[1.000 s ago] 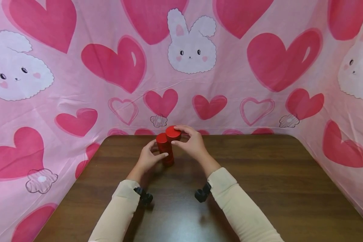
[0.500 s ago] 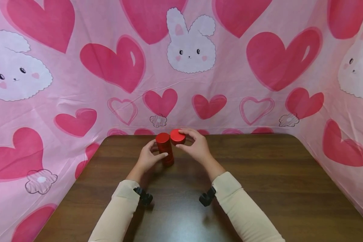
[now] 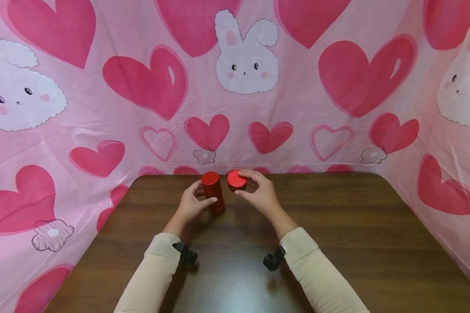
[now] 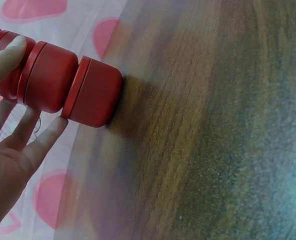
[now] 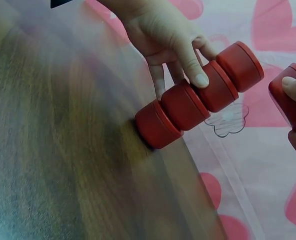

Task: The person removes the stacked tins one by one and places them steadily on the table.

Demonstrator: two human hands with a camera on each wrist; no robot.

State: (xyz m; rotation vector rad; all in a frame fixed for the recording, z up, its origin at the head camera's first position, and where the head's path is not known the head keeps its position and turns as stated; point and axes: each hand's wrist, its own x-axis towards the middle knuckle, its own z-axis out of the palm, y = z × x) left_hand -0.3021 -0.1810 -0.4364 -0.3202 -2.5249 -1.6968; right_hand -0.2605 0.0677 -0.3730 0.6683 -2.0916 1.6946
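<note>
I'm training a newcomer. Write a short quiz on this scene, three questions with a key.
1. How many containers are in the stack?
2. True or false: a gap separates the stack from the single container in the right hand.
3. Which hand grips the stack? A) left B) right C) both D) neither

Key: 1. Four. 2. True. 3. A, the left hand.

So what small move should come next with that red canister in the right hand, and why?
Probably the right hand should lower its red lidded canister to the table, beside the stack of four. The canister is clear of the stack and has moved away from it over these pictures, while the left hand grips the stack.
</note>
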